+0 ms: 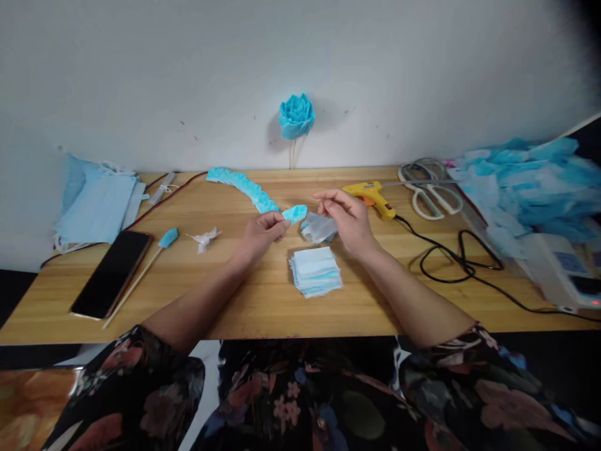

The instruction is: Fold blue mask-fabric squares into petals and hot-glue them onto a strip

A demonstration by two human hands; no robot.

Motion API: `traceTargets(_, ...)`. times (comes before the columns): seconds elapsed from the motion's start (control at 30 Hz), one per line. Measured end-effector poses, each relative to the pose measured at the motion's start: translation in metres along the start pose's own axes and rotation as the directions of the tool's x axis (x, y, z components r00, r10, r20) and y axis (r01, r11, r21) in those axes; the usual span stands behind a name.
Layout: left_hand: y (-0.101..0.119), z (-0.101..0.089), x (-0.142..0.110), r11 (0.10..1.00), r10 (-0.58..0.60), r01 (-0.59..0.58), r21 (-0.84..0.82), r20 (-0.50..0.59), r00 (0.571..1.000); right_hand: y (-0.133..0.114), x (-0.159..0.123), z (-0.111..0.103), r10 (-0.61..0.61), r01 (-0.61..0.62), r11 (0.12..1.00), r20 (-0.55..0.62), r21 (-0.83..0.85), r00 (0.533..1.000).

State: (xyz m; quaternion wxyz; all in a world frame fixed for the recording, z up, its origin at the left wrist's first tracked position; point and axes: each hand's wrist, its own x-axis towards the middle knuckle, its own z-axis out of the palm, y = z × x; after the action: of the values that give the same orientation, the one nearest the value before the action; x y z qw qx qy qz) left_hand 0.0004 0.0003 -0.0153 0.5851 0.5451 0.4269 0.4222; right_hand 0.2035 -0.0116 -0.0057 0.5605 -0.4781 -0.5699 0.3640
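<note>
My left hand (267, 230) pinches a small blue fabric petal (295, 214) between thumb and fingers over the middle of the table. To the right, my right hand (347, 219) is closed, its thumb and fingers curled together, a little apart from the petal. Whatever its fingertips may hold is too small to make out. Under and beside that hand lie loose greyish-white sheet pieces (318, 228). Closer to me sits a stack of cut white and blue fabric squares (316, 272). A curved row of blue petals (244, 188) stretches from behind my left hand toward the wall.
A blue fabric flower (297, 118) stands on sticks by the wall. At left lie face masks (94, 203), a phone (113, 274) and a blue-tipped stick (136, 285). At right are a yellow glue gun (373, 195), its black cord, scissors (436, 200) and a blue fabric heap (526, 188).
</note>
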Motion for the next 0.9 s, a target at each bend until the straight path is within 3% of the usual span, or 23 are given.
traceTargets(0.17,-0.001,0.000,-0.001,1.000,-0.004,0.004,0.007,0.010,1.000,-0.001,-0.002,-0.001,-0.055,0.054,0.998,-0.075,-0.020,0.996)
traceTargets(0.33,0.001,0.000,-0.001,1.000,0.011,-0.011,0.018,0.003,1.000,-0.007,-0.005,0.001,-0.085,0.078,0.988,-0.048,-0.137,0.995)
traceTargets(0.6,0.002,0.000,-0.002,1.000,0.005,-0.005,0.019,-0.020,1.000,0.007,0.002,-0.001,0.020,-0.029,0.992,-0.075,-0.122,0.997)
traceTargets(0.9,-0.004,-0.001,-0.001,1.000,-0.003,0.003,0.020,-0.017,1.000,0.018,0.000,0.001,-0.045,0.032,0.958,-0.038,-0.284,0.998)
